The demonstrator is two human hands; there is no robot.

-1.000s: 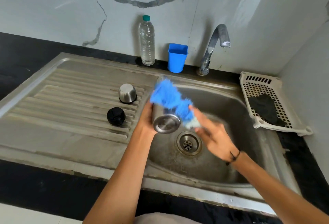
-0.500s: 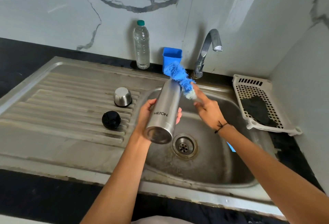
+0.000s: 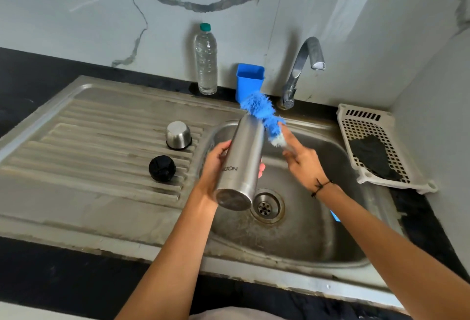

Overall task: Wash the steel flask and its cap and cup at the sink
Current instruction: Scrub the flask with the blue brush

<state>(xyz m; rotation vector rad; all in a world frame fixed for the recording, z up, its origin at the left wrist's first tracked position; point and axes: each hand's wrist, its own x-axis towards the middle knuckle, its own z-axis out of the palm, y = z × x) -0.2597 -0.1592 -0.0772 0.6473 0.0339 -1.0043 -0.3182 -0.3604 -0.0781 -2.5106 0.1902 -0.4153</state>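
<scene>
- The sink takes up most of the scene, its basin on the right and a ribbed draining board on the left, set into a dark tabletop.
- The steel flask is held in the air over the basin's left edge, near the drain. Its long axis runs from near to far, leaning slightly right. The closed base faces the person and the mouth points away toward the tap.
- The left hand is wrapped around the flask's middle from the left, fingertips showing on the far side.
- The right hand grips the handle of a blue bottle brush, forefinger stretched along it. The bristles sit at the flask's mouth, seemingly not inside.
- The steel cup stands upside down on the draining board, and the black cap lies just nearer, both apparently waiting their turn.
- Risks, as I judge them: a wet, smooth flask could slip from a one-handed hold and clang into the basin. A brush pushed off-centre could catch the rim and twist the flask loose, or flick water about.
</scene>
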